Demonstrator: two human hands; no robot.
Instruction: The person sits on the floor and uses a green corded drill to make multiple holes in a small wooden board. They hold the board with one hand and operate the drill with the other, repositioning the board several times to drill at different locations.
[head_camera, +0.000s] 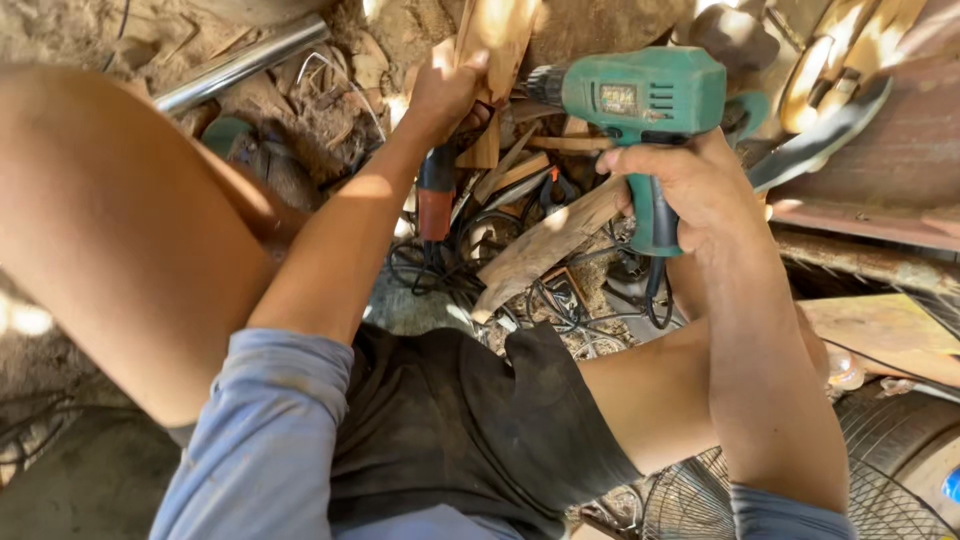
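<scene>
My right hand (688, 185) grips the handle of a green electric drill (640, 98), whose chuck points left toward a wooden piece (497, 45). My left hand (447, 92) holds that upright wooden piece at the top centre. The drill tip sits close to the wood, right beside my left hand's fingers. My bare knees and dark shorts fill the lower part of the view.
A red-and-black power tool (436, 195) lies below my left hand among tangled black cables (470, 260). A wooden plank (545, 245) slants across the pile. A metal pipe (240, 65) runs at top left. A tyre (900, 450) and fan grille (690, 500) are at bottom right.
</scene>
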